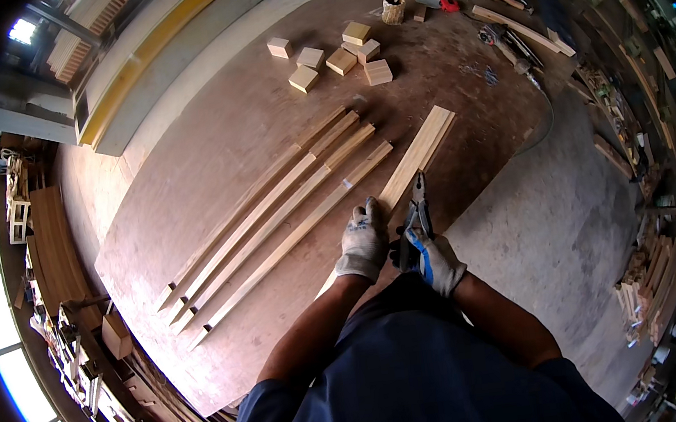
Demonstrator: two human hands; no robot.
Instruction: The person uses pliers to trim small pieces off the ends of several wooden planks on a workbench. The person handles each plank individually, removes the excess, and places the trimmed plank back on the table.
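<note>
Pinning the flat plank (418, 153) with a pressed-down left hand (363, 241), the right hand (433, 257) clenches pliers (418, 212) beside it; next seems a firm bite and pull.

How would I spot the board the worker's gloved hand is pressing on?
Start at the big brown plywood sheet on the floor. Four thin tapered strips lie fanned across it; right of them, under the left hand, lies the board, wider, flat and square-ended.

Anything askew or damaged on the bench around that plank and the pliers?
Nothing damaged. The left hand rests on the plank; the right hand grips pliers. Four tapered strips lie neatly parallel. Only the wood blocks sit scattered at odd angles.
</note>
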